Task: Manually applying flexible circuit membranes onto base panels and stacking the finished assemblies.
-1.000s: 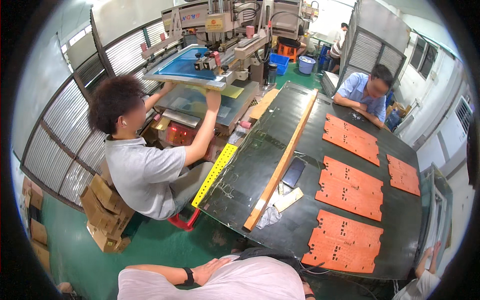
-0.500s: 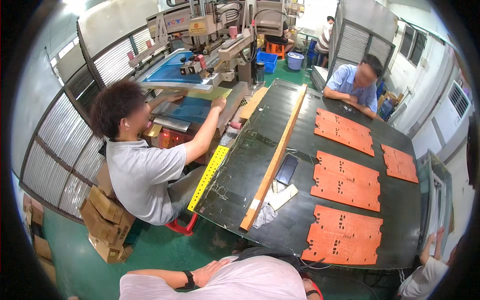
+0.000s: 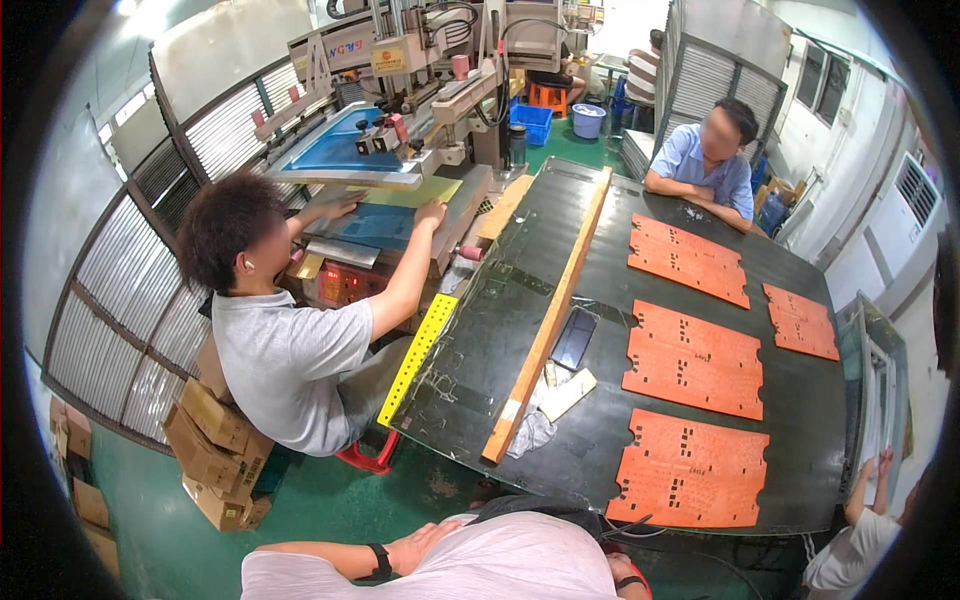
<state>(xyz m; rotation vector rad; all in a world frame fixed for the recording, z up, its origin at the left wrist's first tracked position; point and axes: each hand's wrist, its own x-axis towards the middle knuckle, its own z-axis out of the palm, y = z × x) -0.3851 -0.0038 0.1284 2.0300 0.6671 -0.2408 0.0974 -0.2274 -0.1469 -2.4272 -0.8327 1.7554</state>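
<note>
Green-floored workshop, and off the table's far left the co-worker's hands have dropped from the screen frame to the yellow-green sheet!
Four orange panels lie across the table's right half, same layout as a second ago. Below its near edge, the wearer's pale shirt has the left hand laid on it, fingers flat, pinching nothing; the right hand is mostly hidden, fingers unreadable. No change there: the wearer's side looks idle.
</note>
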